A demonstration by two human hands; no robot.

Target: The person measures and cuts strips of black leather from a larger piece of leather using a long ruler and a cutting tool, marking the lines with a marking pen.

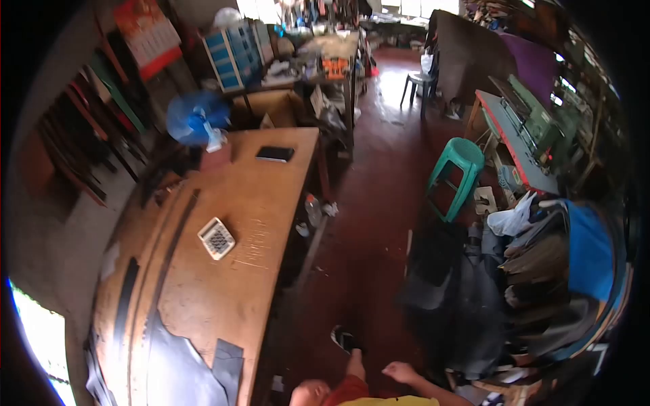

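Note:
My right hand [401, 373] hangs over the red floor in front of my yellow shirt [389, 402]. Its fingers look loosely curled together, and I see nothing in them. A blurred rounded patch of skin [310, 392] shows left of my red shorts [349, 388], near the wooden table [271, 193]; it may be my left hand, with no fingers distinguishable. Dark sheet material [179, 365] and a smaller grey piece [228, 369] lie on the table's near end. Farther along are a white calculator [217, 238] and a black phone [275, 154]. Neither hand touches them.
A blue fan [198, 120] stands at the table's far end. On the right are a green stool [455, 177], a green sewing machine [531, 120] on its table, and stacked dark sheets [542, 271]. The red floor [352, 237] runs between both sides toward a dark stool [421, 79].

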